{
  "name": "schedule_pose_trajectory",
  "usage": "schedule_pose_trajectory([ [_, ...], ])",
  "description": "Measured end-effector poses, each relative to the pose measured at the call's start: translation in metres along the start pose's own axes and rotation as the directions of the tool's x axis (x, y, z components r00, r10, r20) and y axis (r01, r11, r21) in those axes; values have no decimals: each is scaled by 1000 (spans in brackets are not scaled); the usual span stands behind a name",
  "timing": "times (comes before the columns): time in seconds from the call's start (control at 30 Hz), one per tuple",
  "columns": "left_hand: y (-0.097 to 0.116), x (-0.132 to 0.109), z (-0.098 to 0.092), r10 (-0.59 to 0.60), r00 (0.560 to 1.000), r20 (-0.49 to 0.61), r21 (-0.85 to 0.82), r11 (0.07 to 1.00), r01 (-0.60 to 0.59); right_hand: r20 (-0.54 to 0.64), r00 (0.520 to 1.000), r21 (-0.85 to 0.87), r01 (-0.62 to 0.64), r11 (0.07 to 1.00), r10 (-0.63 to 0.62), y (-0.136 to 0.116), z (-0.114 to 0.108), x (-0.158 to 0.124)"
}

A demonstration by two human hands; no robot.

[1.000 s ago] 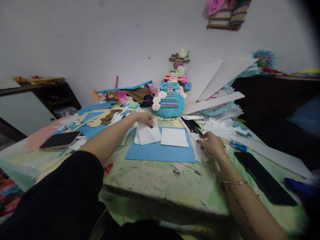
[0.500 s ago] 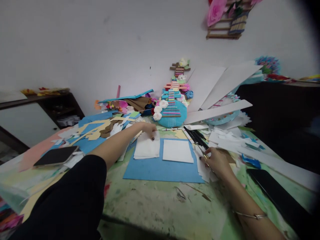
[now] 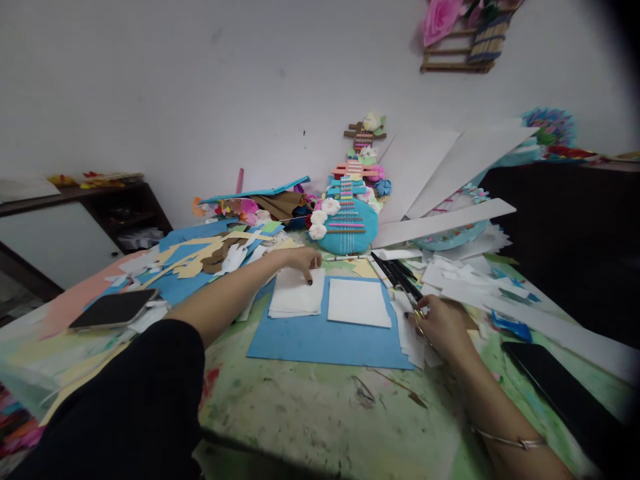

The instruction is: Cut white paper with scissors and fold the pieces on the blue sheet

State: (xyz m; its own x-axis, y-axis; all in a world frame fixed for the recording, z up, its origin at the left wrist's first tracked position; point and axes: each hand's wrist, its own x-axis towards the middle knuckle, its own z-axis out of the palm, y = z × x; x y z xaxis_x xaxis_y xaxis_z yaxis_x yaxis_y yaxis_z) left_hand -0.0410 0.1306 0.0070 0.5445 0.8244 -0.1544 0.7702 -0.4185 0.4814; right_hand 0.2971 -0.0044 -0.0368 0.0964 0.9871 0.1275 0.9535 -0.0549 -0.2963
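Note:
My left hand (image 3: pixel 304 261) is over the far edge of a stack of white paper squares (image 3: pixel 295 297), thumb apart from the fingers and its tip at the paper. I cannot tell whether it presses on the stack. A single white square (image 3: pixel 359 303) lies to the right. Both rest on a blue sheet (image 3: pixel 325 347). At the sheet's right edge my right hand (image 3: pixel 436 323) is closed round the gold-coloured handles of a pair of scissors (image 3: pixel 419 320), whose blades point away from me, towards several black pens (image 3: pixel 400 275). White paper pieces (image 3: pixel 407 333) lie under the scissors.
A blue paper instrument with strings (image 3: pixel 350 227) leans on the wall. Paper scraps (image 3: pixel 200 257) and a phone (image 3: pixel 114 309) lie left. On the right are white strips (image 3: pixel 555 327), a blue object (image 3: pixel 511 327) and a long black object (image 3: pixel 555 380).
The fingers of my left hand have spread and lifted slightly from the paper stack. My right hand stays at the same spot with the scissors. The view has shifted slightly.

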Motion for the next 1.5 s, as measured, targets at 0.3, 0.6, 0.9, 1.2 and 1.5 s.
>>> schedule_pose_trajectory([
  [0.3,87,-16,74,260,965,-33,-65,963,-262,-127,990,39,-59,997,64,-7,-14,-5],
  [0.6,109,-24,71,239,966,96,-395,900,-183,-177,983,647,77,759,51,-19,-22,-12],
  [0.9,124,-54,83,-376,830,-412,-892,-17,-451,170,806,950,19,311,-567,-46,-35,-40],
  [1.2,127,-66,95,-427,822,-377,-851,-190,-489,224,725,858,170,485,-651,-53,-26,-48],
  [1.5,134,-71,101,-330,857,-397,-897,-61,-439,164,774,903,131,409,-611,-50,-19,-44],
])
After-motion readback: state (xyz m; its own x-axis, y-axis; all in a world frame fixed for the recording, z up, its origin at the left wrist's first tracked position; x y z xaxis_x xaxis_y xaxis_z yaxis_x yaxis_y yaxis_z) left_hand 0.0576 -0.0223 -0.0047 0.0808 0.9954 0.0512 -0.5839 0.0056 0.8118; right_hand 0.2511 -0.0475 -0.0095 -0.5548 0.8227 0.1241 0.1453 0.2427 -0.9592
